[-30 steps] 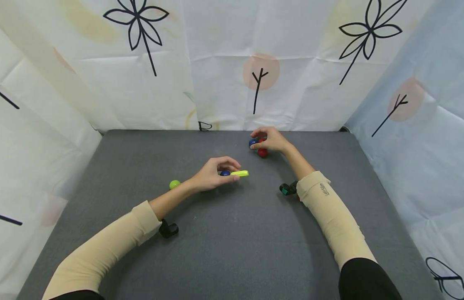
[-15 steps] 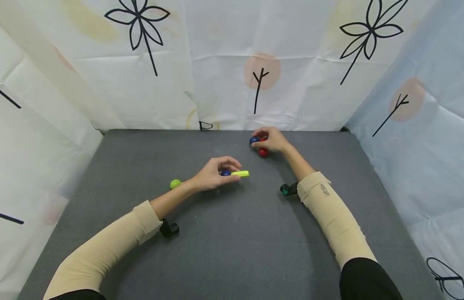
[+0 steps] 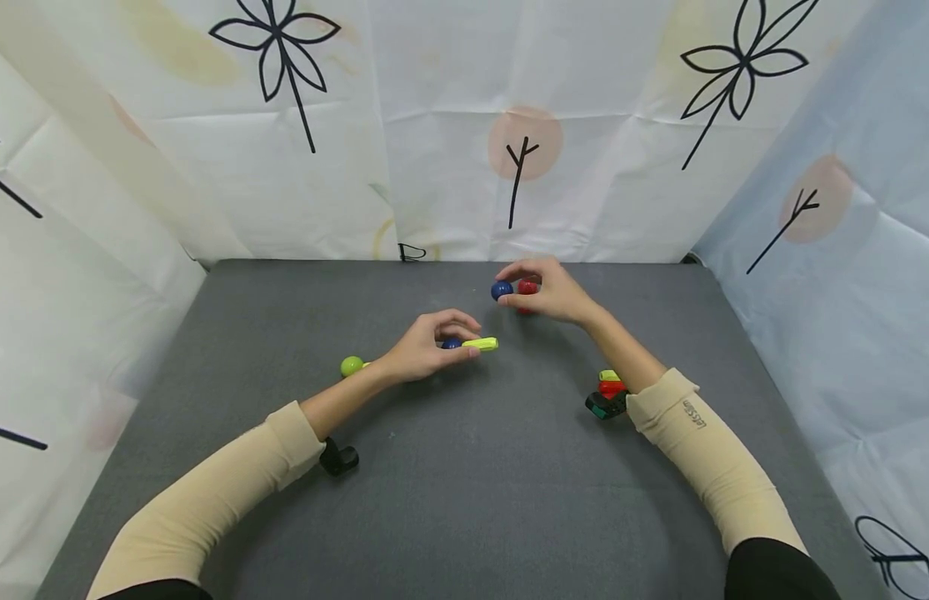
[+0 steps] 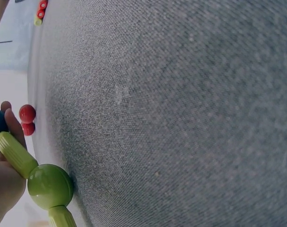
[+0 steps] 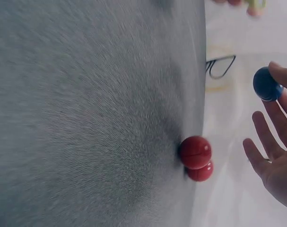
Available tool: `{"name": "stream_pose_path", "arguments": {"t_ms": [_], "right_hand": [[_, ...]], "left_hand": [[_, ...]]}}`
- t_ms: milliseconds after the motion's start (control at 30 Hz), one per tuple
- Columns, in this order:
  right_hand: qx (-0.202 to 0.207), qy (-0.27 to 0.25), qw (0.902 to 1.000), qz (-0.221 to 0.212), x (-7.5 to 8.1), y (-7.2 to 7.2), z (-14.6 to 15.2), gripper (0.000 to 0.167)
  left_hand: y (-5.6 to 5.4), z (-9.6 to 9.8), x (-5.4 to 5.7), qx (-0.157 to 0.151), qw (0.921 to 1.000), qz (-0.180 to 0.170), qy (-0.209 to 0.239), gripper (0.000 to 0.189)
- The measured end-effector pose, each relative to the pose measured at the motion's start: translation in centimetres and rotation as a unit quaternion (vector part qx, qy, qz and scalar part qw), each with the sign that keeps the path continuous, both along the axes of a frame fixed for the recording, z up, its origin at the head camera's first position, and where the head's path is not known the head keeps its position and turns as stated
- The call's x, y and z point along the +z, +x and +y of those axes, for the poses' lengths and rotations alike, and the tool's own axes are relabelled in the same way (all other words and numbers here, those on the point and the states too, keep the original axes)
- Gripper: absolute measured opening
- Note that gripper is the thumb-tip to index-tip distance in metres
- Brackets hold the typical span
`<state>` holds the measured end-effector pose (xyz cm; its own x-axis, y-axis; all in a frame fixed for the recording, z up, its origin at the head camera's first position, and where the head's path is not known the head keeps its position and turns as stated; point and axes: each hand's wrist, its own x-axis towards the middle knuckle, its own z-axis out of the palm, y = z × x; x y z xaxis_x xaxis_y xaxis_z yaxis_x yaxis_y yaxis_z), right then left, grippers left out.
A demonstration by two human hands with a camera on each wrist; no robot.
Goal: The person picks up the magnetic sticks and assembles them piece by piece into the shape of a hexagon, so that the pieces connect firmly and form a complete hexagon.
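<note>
My left hand (image 3: 427,346) grips a joined piece: a dark blue ball (image 3: 452,342) with a yellow-green ribbed rod (image 3: 481,344) pointing right from it. In the left wrist view another yellow-green rod (image 4: 16,153) links that blue ball to a green ball (image 4: 50,186), from which a further rod extends. My right hand (image 3: 548,287) pinches a separate blue ball (image 5: 267,84) between thumb and a fingertip, raised off the table, its other fingers spread. Two red balls (image 5: 195,152) sit close together on the table below the right hand.
Red and yellow-green rods (image 3: 611,387) lie near the right wrist, partly hidden by the black wrist camera (image 3: 606,406). The grey tabletop (image 3: 464,500) is bounded at the back and sides by white printed cloth (image 3: 449,167).
My right hand has lifted the blue ball away from the red balls and come slightly nearer; the arm's shift uncovers the red and yellow-green rods. The left hand stays nearly still.
</note>
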<state>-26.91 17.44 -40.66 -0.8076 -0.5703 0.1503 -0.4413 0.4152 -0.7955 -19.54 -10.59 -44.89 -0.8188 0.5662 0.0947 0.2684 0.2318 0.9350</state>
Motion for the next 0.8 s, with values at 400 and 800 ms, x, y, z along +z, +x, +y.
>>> {"name": "stream_pose_path", "arguments": {"t_ms": [400,800], "right_hand": [[0.034,0.023,0.9991,-0.010,0.8,5.2,0.6,0.033],[0.031,0.010,0.9995,-0.002,-0.3,6.9,-0.1,0.035]], "left_hand": [[-0.2,-0.3,0.0,0.013,0.9999,0.000,0.005,0.042],[-0.3,-0.3,-0.1,0.013,0.9999,0.003,0.001,0.044]]}}
